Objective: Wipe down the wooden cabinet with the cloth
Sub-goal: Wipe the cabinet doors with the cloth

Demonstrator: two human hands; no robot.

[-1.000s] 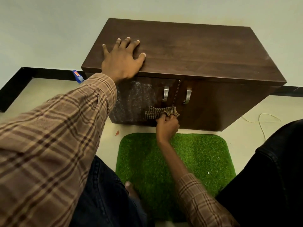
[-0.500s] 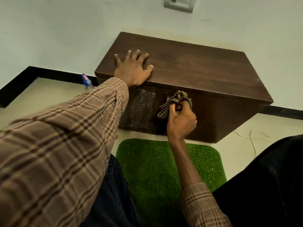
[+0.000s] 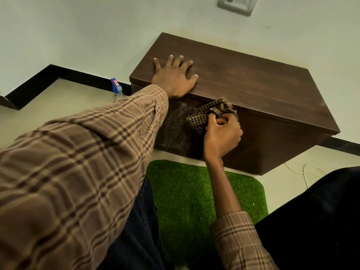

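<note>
Head view: wooden cabinet [image 3: 243,88] fills centre-right of frame, against the wall, w/ green mat [image 3: 194,191] below it. Left hand [image 3: 174,76] lies flat, fingers spread, on the cabinet top, centre-left. Right hand [image 3: 222,133] clenches the checked cloth [image 3: 209,114], bunched vs the cabinet front just under the top edge. Cloth looks soft, light, prob. best gripped as a wad.

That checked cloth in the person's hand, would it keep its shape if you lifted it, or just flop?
The checked cloth would probably flop: it is bunched and creased where the right hand grips it, and a loose corner hangs free. It looks light, since a few curled fingers hold it against the cabinet front. Being woven fabric, it likely won't slip easily.
</note>
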